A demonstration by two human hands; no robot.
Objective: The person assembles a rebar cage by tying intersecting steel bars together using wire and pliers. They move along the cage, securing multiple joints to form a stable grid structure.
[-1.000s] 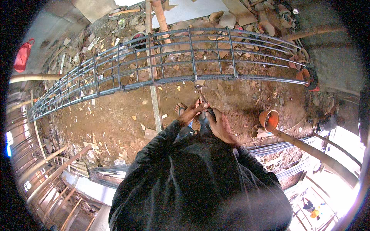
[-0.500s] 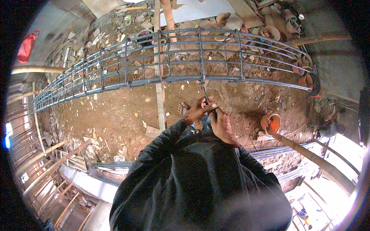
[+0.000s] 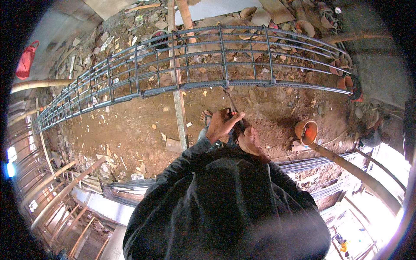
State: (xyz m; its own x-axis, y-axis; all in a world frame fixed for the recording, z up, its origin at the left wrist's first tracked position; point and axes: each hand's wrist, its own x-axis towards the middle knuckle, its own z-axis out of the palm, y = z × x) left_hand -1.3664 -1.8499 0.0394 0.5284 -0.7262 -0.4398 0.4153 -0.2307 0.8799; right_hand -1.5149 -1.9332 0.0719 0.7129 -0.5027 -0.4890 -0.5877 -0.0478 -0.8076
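Observation:
A long cage of grey rebar (image 3: 245, 82) spans the view in front of me, its bars joined by square stirrups. A slim dark pincer-like tool (image 3: 232, 103) reaches from my hands to the cage's nearest bar, its tip at a stirrup joint. A bit of orange-red shows on it by my fingers. My left hand (image 3: 221, 125) is closed around the tool, thumb stretched to the right. Just below and to the right, my right hand (image 3: 249, 141) is closed at its lower end. The fingers partly hide the handles.
A wooden post (image 3: 179, 115) stands upright against the cage left of my hands. An orange bucket (image 3: 306, 132) is on the right, near a thick bamboo pole (image 3: 355, 177). Rubble lies behind the cage. More poles (image 3: 69, 190) lean at lower left.
The view has tilted slightly, so the cage sits higher in the middle. More of the tool shows between my hands and the cage. My right hand is a little lower.

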